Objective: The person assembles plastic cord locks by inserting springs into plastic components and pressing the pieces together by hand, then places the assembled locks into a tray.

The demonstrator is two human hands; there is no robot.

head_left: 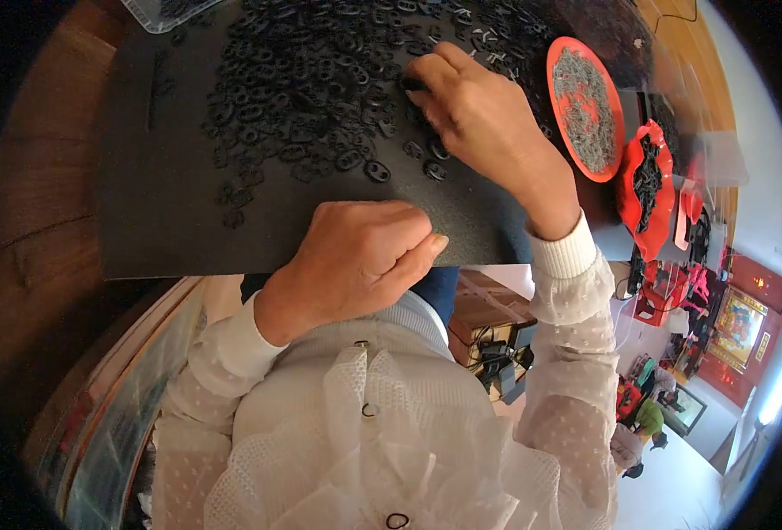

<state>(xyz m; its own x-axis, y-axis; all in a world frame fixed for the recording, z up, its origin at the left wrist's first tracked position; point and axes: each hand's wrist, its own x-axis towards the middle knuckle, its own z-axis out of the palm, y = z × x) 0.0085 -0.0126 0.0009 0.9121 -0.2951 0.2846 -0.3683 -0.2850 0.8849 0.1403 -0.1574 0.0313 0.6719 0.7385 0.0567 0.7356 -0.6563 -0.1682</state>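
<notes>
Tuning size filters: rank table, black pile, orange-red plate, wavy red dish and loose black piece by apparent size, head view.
Largest to smallest:
1. Table
2. Black pile
3. Orange-red plate
4. Wavy red dish; similar length, narrower
5. Loose black piece

Plate versus dish: true sizes unsure.

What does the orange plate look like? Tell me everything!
The plate looks like orange-red plastic, with a smooth rim; it appears oval here. It sits face up on the right of the table. Small grey bits cover much of it, leaving bare patches near the middle. Neither the left hand nor the right hand touches it.
</notes>
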